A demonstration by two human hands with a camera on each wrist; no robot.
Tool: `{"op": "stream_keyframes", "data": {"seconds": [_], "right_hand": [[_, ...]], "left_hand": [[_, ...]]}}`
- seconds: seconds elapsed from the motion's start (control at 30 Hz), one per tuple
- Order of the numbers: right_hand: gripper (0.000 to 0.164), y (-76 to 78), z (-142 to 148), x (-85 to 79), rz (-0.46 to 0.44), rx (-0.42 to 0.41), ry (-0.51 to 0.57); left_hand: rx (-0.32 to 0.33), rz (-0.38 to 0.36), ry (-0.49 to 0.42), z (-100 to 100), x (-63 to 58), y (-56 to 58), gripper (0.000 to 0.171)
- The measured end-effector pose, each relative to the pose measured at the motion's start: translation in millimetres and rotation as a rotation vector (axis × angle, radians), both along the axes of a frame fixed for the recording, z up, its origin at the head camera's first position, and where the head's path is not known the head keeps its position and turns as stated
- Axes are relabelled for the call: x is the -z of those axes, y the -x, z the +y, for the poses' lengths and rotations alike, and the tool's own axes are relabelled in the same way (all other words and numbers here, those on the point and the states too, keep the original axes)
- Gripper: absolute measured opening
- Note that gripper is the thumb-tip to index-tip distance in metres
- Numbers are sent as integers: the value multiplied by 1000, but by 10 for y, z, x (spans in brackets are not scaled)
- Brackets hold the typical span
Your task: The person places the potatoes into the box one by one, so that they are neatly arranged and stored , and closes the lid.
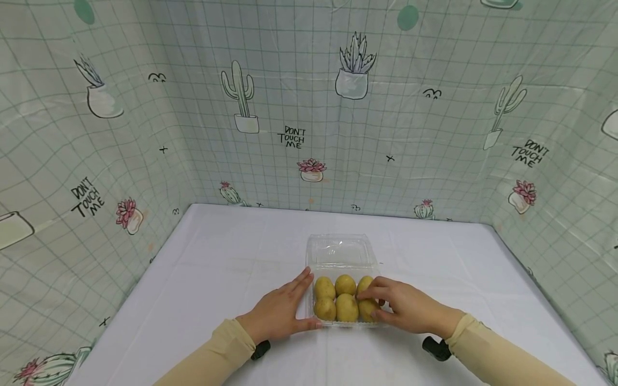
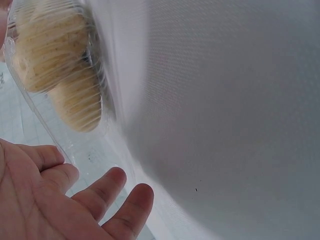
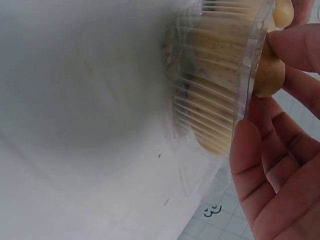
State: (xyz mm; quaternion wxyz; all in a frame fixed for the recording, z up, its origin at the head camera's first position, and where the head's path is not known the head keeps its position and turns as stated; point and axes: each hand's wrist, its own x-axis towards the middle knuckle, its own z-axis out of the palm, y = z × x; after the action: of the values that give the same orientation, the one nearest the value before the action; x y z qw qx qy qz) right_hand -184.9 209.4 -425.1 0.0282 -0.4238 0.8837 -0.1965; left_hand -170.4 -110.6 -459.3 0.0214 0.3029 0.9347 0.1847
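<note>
A clear plastic clamshell box (image 1: 309, 316) lies on the table, its lid (image 1: 338, 251) folded back away from me. Several yellow potatoes (image 1: 346, 308) fill it in two rows. My left hand (image 1: 277, 311) rests along the box's left edge, fingers straight and thumb at the front corner. With curled fingers, my right hand (image 1: 410, 305) grips the front right potato (image 1: 367, 310) from above, and this hand covers part of the back right one. In the right wrist view the thumb presses on a potato (image 3: 270, 75) above the ribbed box wall, and one finger touches the rim.
A white cloth covers the table (image 1: 232, 257). Printed fabric walls (image 1: 289, 107) rise at the back and on both sides. A dark object (image 1: 436, 348) shows beside the right wrist, and another dark piece (image 1: 260, 350) sits at the left wrist.
</note>
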Motion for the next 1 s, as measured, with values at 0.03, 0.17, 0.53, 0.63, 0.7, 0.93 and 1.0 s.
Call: {"op": "stream_keyframes", "data": {"seconds": [0.03,0.17,0.53,0.63,0.7,0.93,1.0], "right_hand": [[33,2,0,0,0,0,-1],[32,5,-3,-15,-3,3,-6],[31,-1,1,-25,-32,14,-12],[30,2,12,-13,-38,19,-19],[30,6,18,-6,-43,22,-23],[30,26,25,6,-46,19,-22],[30,31,25,9,-49,19,-21]], "left_hand": [[-1,2,0,-1,4,1,101],[1,9,0,-3,15,9,101],[5,1,2,-3,4,6,102],[8,-2,1,-1,1,3,102],[12,2,-2,-1,-4,4,101],[12,6,-7,-6,-19,-1,100],[9,1,-3,-3,-18,-3,101]]}}
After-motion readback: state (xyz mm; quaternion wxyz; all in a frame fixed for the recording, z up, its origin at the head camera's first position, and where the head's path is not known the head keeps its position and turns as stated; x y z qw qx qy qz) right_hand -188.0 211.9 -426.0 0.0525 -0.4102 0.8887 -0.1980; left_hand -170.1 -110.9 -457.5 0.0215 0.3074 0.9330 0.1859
